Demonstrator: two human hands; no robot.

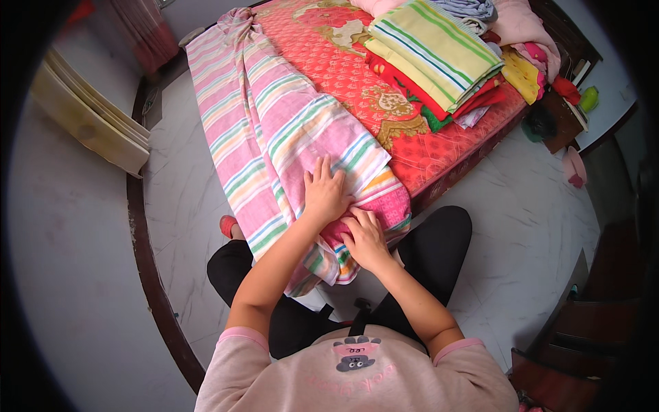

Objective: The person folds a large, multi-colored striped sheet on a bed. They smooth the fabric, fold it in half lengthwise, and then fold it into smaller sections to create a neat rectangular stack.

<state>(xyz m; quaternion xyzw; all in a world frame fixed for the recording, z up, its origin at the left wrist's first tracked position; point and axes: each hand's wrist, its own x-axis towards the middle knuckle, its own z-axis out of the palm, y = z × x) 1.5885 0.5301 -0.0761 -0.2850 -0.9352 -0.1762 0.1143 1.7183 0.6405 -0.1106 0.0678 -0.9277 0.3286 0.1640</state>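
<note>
A pink sheet with green, blue, orange and white stripes (288, 126) lies lengthwise along the bed's left side, its near end hanging over the edge. Spread flat on its folded upper layer is my left hand (325, 191), fingers apart. My right hand (366, 241) rests just below and to the right, fingers bent over a bright pink section. Whether that hand pinches any cloth cannot be told, as the fingertips press into the folds. The far end of the sheet is bunched up at the bed's far left corner.
The bed (309, 36) has a red patterned cover. On it sit a folded yellow-green striped cloth (427, 51) on red fabric, and a pink quilt (520, 23). Pale boards (92, 116) lean by the left wall. A pink basin (574, 165) stands right, near a dark wooden chair (556, 381).
</note>
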